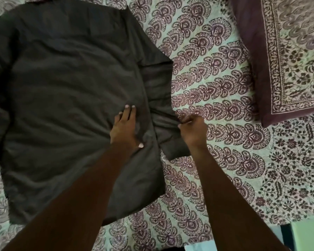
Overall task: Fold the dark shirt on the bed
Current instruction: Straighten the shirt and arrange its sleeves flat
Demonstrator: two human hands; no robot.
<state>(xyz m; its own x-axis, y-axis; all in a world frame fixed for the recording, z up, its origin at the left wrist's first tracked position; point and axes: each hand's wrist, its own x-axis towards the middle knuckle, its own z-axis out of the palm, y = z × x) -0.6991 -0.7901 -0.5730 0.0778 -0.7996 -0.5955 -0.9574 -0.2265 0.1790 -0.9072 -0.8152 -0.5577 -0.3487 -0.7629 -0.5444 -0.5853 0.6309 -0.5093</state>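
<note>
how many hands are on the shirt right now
2. The left hand presses flat on the dark shirt; the right hand pinches its sleeve edge just to the right.

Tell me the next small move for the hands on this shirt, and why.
Probably swing the sleeve leftward over the shirt. The right hand pinches the sleeve's edge, the sleeve lies spread out on the bed, and the left hand presses flat beside the seam, which would anchor a fold line.
</note>
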